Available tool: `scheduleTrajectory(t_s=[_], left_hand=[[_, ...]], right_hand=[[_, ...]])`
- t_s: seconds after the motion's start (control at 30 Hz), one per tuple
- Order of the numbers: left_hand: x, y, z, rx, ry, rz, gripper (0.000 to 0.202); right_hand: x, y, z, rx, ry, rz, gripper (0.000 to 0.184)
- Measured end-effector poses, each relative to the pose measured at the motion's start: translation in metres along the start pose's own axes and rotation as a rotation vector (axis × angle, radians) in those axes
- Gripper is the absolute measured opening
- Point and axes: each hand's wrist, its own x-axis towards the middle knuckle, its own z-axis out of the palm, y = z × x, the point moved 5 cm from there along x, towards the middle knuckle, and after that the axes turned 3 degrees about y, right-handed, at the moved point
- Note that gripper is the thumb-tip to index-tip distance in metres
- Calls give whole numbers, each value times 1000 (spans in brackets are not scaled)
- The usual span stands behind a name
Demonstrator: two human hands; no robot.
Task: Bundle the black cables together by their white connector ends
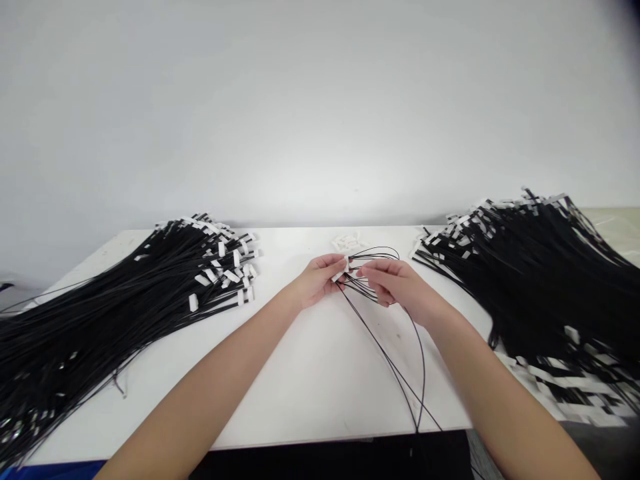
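our L hand (323, 279): pinching wht connector (342, 269) | our R hand (393, 280): fingers narrow, by blk wires (361, 287), can't tell if gripping

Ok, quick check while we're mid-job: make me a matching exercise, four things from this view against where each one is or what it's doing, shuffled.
Things
1. Left hand
2. Right hand
3. Loose white pieces
4. Wall

Places and states
A. Lying on the table, beyond both hands
B. Plain and pale grey, behind everything
C. Gripping a white connector between thumb and fingers
D. Fingertips close to the connector, among black wires

Right pairs
1-C, 2-D, 3-A, 4-B
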Motion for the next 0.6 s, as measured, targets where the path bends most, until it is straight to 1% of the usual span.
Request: scheduleTrajectory(t_s=[0.1, 0.17, 0.23, 0.3, 0.4, 0.47, 0.53, 0.6], left_hand=[[0, 0, -1, 8, 1, 9, 26], [0, -1, -1, 4, -2, 10, 27], [0, -1, -1, 8, -4, 8, 29], [0, -1, -2, 17, -1, 1, 31], [0, -1, -2, 34, 16, -13, 33], [0, -1, -3, 42, 30, -17, 33], [0, -1, -2, 43, 30, -17, 33], [-1, -1, -2, 40, 29, -15, 34]], right_hand=[[1, -2, -7, 311, -22, 51, 25], [1, -7, -11, 476, 2, 13, 24], [2, -11, -17, 568, 93, -61, 24], [2, -14, -29, 594, 272, -150, 21], [-5, -18, -54, 615, 638, -359, 18], [-12, -19, -71, 634, 845, -493, 16], [-19, -21, -86, 671, 971, -578, 17], [-23, -24, -96, 724, 1009, -640, 20]])
